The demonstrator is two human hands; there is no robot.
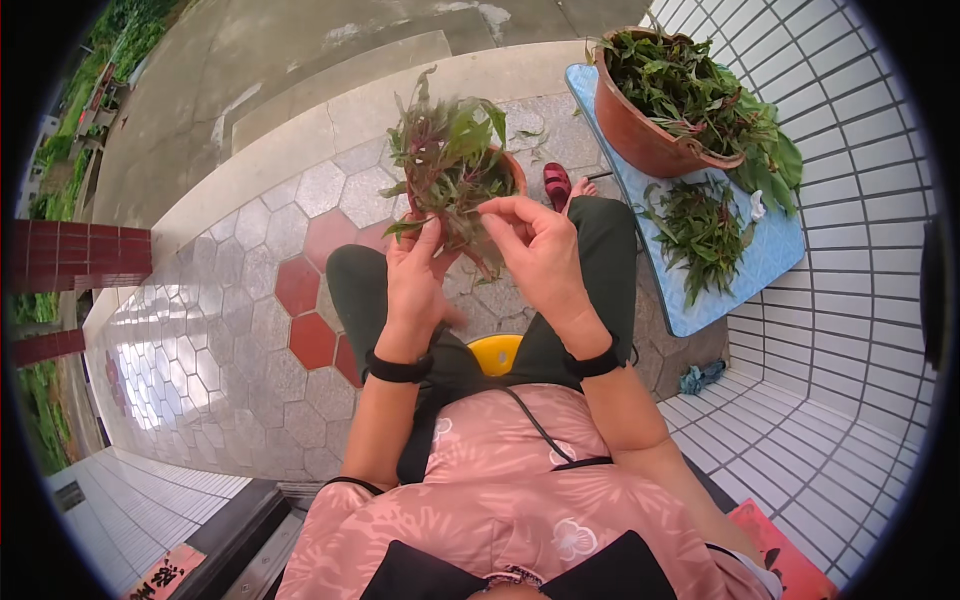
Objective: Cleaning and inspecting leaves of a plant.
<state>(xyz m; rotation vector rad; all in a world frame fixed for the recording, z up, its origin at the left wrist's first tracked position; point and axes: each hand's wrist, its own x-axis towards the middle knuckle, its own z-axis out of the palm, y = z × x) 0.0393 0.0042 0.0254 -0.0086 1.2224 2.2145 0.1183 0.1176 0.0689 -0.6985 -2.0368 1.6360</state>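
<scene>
In my left hand (420,277) is a leafy green plant (450,142) with reddish-purple stems, gripped between thumb and fingers. Part of the plant is blurred. My right hand (536,255) is at the plant's right side, thumb and index fingertips brought close together. Whether a thin leaf lies between those fingertips is too unclear to tell. Behind the plant, a reddish-brown bucket (519,174) stands on the floor between my knees and the step, partly hidden, with leaves inside.
To the right, a blue-topped low table (675,315) holds a large reddish-brown bucket (637,142) heaped with leafy stems, and a loose pile of greens (697,240). A white tiled wall (840,187) borders it. Crumpled blue cloth (703,377) lies below. A yellow stool (496,354) shows beneath me.
</scene>
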